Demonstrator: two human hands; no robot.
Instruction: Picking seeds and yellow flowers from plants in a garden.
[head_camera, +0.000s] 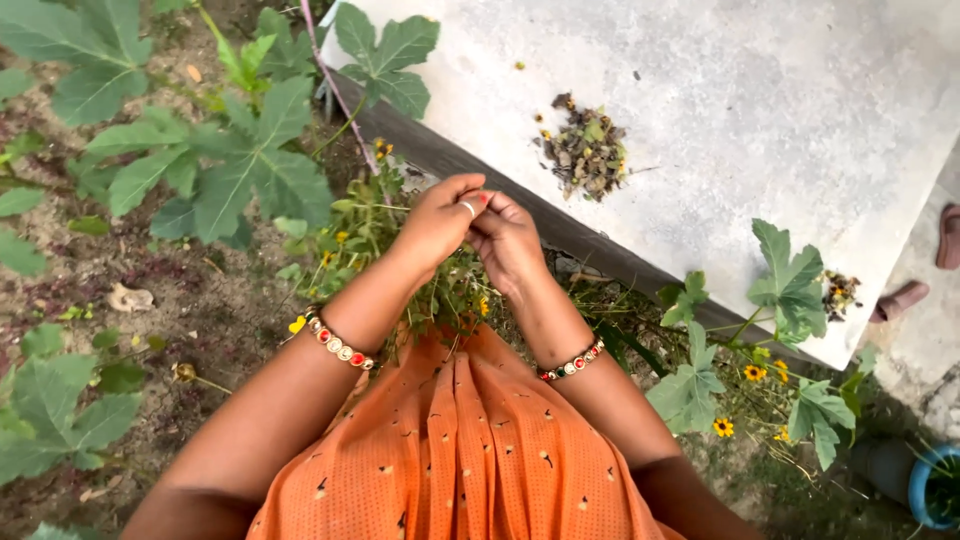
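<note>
Head view, looking down over orange dotted cloth (455, 450) at both hands, raised together above a clump of small yellow flowers (440, 290). Left hand (440, 218) with fingers curled and pressed together at the tips, ring on one finger, beaded bracelet (338, 342) on the wrist. Right hand (508, 240) touching the left, fingers bunched, tips meeting the left's; matching bracelet (572, 362) on that wrist. Something tiny pinched between the two sets of fingertips, too small to tell what. Hands just in front of the dark edge of a pale concrete slab (780, 110). On the slab, well apart from the hands, a small pile of dried flower bits (586, 152), brown and yellow. Second smaller pile (840, 292) near the slab's right corner, partly behind a lobed green leaf (790, 285). Big lobed leaves (230, 165) on bare soil at left. More yellow flowers (752, 372) at lower right. Brown sandals (900, 298) on the ground at far right. Blue pot rim (918, 490) in the bottom right corner.
</note>
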